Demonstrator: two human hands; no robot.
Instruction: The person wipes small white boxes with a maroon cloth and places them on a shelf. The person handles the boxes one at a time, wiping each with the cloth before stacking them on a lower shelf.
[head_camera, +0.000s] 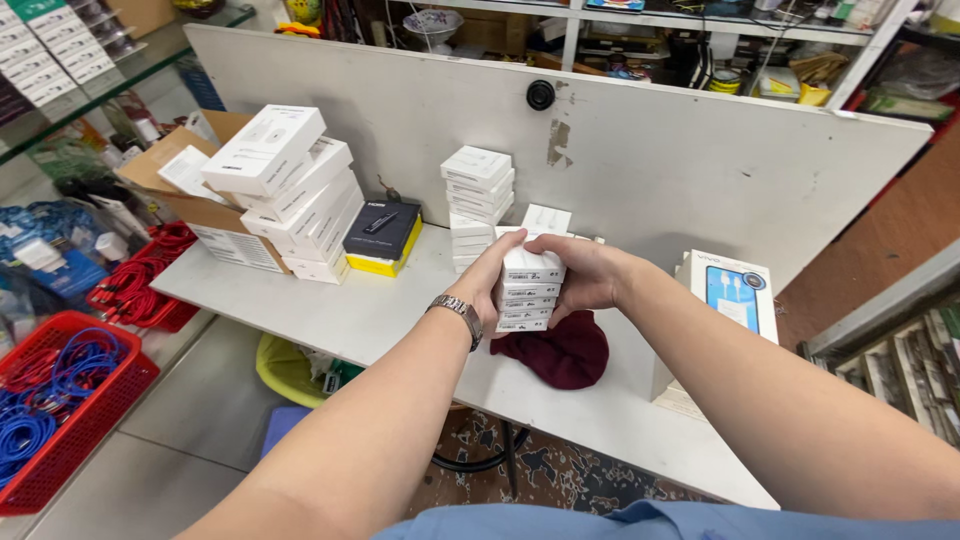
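A stack of small white boxes (530, 290) is gripped between the left hand (490, 275) and the right hand (580, 275), above the white desk (340, 310). A maroon cloth (560, 352) is seen just beneath, and a taller box pile (476, 200) stands farther back.

A small electronics shop: stacked white boxes (300, 190) on the counter (330, 310), cable baskets (70, 400) (left), crowded far shelves (700, 40).
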